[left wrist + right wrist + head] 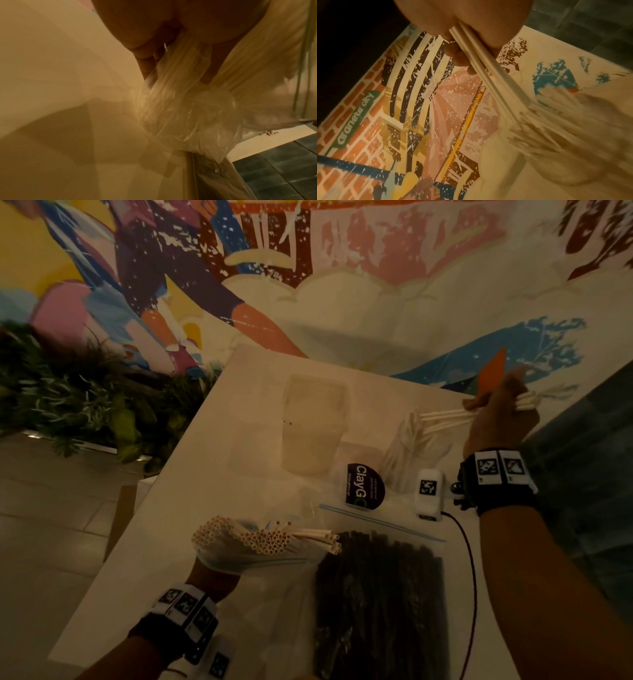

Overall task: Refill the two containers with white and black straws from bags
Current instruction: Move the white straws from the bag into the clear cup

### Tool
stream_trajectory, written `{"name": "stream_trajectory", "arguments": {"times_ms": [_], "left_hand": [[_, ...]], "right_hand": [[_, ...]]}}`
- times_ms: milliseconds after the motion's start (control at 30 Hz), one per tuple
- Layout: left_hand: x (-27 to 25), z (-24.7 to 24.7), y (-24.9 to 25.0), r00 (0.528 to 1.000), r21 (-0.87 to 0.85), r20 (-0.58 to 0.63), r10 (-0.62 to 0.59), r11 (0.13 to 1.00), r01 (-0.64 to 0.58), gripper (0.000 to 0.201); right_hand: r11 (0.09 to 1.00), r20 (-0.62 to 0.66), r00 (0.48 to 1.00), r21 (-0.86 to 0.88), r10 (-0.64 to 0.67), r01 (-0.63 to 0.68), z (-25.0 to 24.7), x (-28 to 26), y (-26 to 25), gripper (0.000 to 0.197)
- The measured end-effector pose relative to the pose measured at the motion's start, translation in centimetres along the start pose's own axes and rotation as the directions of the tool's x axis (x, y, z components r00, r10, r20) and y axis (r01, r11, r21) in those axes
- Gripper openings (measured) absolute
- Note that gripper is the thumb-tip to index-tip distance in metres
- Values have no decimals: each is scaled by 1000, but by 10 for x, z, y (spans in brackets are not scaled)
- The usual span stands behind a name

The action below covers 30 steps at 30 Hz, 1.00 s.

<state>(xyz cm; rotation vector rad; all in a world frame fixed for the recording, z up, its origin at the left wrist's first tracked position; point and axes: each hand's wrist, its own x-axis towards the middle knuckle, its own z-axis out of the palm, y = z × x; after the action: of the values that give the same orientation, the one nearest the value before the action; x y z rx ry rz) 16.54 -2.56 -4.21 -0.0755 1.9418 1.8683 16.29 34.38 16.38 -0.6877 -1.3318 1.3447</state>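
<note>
Left hand (219,568) gripping bag of white straws (260,539), right hand (496,419) clutching white straws (445,417), "ClayG" label (363,487), "araneta city" mural (356,119)

White straws (260,537) fill a clear bag (246,556); black straws (380,594) lie low in the frame on the cream bench (212,460). A dark sticker (364,486) bears white lettering. The wall mural (308,268) mixes pink, yellow, blue and brick orange.

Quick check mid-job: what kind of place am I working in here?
Probably a cafe or food-court seating area: a painted wall mural, a planter of greenery, and a white table holding bagged drinking straws.
</note>
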Motion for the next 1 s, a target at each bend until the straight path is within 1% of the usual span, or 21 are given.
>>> {"name": "stream_trajectory", "arguments": {"times_ms": [33, 67, 167, 233, 267, 300, 367, 433, 467, 500, 533, 567, 633, 667, 733, 800, 833, 867, 900, 933, 1000], "left_hand": [[3, 2, 0, 998, -44, 40, 40, 998, -38, 15], [2, 4, 8, 998, -56, 28, 56, 997, -54, 9], [2, 8, 12, 991, -100, 23, 131, 987, -128, 24], [-1, 9, 13, 990, -93, 34, 139, 986, -136, 20], [-3, 10, 15, 989, -90, 52, 136, 987, -131, 9], [-3, 12, 16, 986, -93, 68, 150, 985, -144, 12], [-3, 16, 19, 986, -93, 75, 147, 986, -140, 36], [-7, 17, 23, 987, -103, 63, 149, 985, -142, 43], [-8, 17, 24, 987, -109, 58, 152, 983, -145, 47], [-8, 18, 25, 985, -124, 57, 163, 980, -155, 51], [-9, 19, 26, 984, -123, 55, 169, 979, -162, 51], [-9, 19, 26, 981, -115, 47, 191, 976, -184, 45], [-11, 19, 29, 976, -127, 43, 211, 971, -204, 25], [-10, 19, 30, 978, -143, 40, 203, 970, -195, 23], [-7, 20, 29, 984, -179, 45, 174, 970, -164, 31], [-4, 19, 29, 986, -183, 57, 159, 972, -146, 43], [-4, 20, 30, 986, -185, 58, 157, 972, -144, 48], [-4, 20, 31, 986, -189, 53, 156, 971, -144, 54], [-5, 21, 31, 987, -190, 52, 151, 972, -139, 57], [-6, 21, 32, 988, -201, 49, 145, 971, -132, 59], [-7, 21, 34, 992, -244, 49, 118, 964, -103, 68]], "right_hand": [[1000, -9, 1000, -16, -11, 11, -2, 1, -1, 43], [1000, -31, 999, -19, -16, 15, -3, 3, -2, 44], [1000, -60, 998, 7, 29, -29, -7, 4, 1, 46], [988, 2, 999, -150, 42, -41, -9, 3, 15, 48], [967, 48, 997, -251, 55, -42, -10, 4, 24, 51], [930, 88, 993, -366, 77, -40, -12, 6, 34, 55], [763, 135, 981, -646, 142, -21, -17, 12, 48, 69], [503, 133, 956, -864, 260, -16, -19, 16, 57, 84], [385, 130, 940, -923, 315, -1, -20, 18, 60, 85], [314, 145, 930, -949, 338, 34, -21, 19, 62, 83], [284, 172, 923, -956, 345, 72, -22, 20, 65, 81], [319, 197, 937, -943, 290, 100, -22, 20, 65, 78], [543, 217, 976, -823, 27, 168, -23, 20, 65, 69], [629, 214, 969, -739, -122, 242, -21, 17, 62, 65], [686, 218, 930, -629, -297, 367, -16, 13, 55, 63], [648, 313, 914, -645, -258, 404, -10, 15, 60, 56], [573, 391, 907, -711, -159, 407, -9, 16, 66, 53], [459, 460, 888, -785, -17, 416, -9, 15, 74, 54], [344, 485, 866, -839, 122, 421, -11, 13, 81, 55], [274, 477, 856, -866, 200, 419, -12, 11, 86, 54], [283, 452, 870, -875, 194, 392, -10, 6, 86, 53]]}}
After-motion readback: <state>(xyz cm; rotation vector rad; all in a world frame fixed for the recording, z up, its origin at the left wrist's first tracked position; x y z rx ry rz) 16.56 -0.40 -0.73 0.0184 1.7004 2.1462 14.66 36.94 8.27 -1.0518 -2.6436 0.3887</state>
